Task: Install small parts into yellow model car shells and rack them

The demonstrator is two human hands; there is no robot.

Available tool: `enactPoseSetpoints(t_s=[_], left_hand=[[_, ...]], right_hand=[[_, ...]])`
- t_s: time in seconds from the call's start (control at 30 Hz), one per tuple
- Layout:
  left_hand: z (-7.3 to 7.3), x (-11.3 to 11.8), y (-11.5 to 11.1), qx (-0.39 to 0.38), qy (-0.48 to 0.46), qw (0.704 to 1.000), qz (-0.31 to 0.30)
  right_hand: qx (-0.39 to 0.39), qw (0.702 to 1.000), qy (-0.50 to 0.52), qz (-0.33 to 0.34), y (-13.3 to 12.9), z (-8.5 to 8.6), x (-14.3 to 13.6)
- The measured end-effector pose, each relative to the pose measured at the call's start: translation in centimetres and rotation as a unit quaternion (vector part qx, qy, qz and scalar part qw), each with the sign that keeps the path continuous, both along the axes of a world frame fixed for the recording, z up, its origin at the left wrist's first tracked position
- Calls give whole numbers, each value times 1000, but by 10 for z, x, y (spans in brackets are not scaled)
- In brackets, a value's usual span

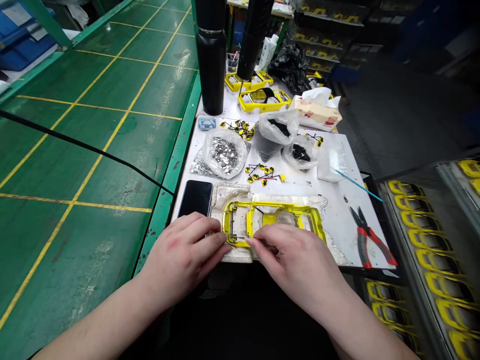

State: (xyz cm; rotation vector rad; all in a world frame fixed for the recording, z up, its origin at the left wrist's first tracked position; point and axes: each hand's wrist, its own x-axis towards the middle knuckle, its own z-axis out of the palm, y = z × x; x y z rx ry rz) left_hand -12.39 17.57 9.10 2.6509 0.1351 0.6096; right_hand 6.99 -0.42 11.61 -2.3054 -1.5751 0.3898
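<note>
A yellow toy car body (281,205) lies with its open inside facing up in a worn whitish holding block (230,189) at the table's near edge. My left hand (187,245) is closed at the body's near left corner, thumb and fingers against its rim. Over the near long side, my right hand (296,247) has its thumb and fingertips pinched together close to a crossbar of the body. Whatever sits between those fingertips is hidden. Thin dark rods run along the left end of the body.
Red-handled pliers (369,240) lie at right, a phone (195,198) at left. Behind are small yellow-and-black parts (264,173), bags of metal clips (225,155) and black pieces (277,130), a tissue box (317,112) and a black bottle (210,70). Racked yellow bodies (431,255) stand right.
</note>
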Motion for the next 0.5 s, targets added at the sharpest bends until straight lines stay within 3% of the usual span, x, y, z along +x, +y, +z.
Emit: enactPoseSetpoints(t_s=[0.5], left_hand=[[-3,0,5,9,23,1000,-20]], right_hand=[[-12,1000,-8,-9,1,-2,-4]])
